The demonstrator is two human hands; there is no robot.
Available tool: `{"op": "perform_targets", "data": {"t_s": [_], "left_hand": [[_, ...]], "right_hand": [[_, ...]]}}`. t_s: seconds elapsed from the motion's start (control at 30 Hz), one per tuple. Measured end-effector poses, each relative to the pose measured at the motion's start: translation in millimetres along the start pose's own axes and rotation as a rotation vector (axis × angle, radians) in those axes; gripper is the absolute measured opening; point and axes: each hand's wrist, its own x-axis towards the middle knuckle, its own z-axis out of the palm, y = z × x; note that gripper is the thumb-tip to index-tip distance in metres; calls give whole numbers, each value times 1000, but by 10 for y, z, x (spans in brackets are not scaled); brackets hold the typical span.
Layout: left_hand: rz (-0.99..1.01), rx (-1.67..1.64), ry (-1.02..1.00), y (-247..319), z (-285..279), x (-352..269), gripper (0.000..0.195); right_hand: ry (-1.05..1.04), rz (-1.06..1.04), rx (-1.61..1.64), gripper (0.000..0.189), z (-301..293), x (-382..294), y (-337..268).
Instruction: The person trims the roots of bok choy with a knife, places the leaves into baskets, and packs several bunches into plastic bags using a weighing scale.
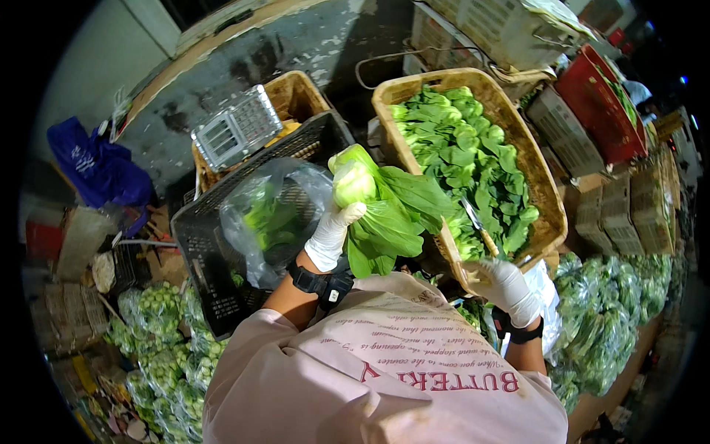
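Note:
My left hand point(333, 233), in a white glove, holds a head of bok choy point(396, 213) with its pale base up and its leaves hanging down. Beside it, an open clear plastic bag point(238, 222) with some greens inside sits in a black plastic crate point(202, 277). My right hand point(502, 288), also gloved, is at the near rim of a yellow-brown plastic crate point(546, 205) full of bok choy point(466, 150). A knife point(480, 226) lies on these greens, its handle towards my right hand; whether my fingers touch the handle I cannot tell.
A silver scale with a keypad point(238, 130) stands behind the black crate. Bagged greens are piled at the lower left point(166, 355) and right point(599, 322). Stacked cartons point(627, 213) and a red crate point(602, 105) are at the right. A blue cloth bag point(100, 166) hangs at the left.

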Motion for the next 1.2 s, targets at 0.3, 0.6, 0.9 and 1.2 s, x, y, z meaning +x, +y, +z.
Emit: {"op": "perform_targets", "data": {"t_s": [0.3, 0.6, 0.9, 1.2], "left_hand": [[20, 116, -88, -23, 365, 169, 77], [5, -205, -52, 199, 93, -40, 85], [133, 311, -427, 255, -69, 194, 83], [392, 306, -53, 67, -68, -267, 124]], "right_hand": [[380, -149, 291, 14, 50, 893, -729], [-64, 84, -76, 29, -189, 74, 380], [262, -290, 826, 127, -279, 1041, -537], [-176, -296, 1239, 133, 832, 1566, -1242]]}}
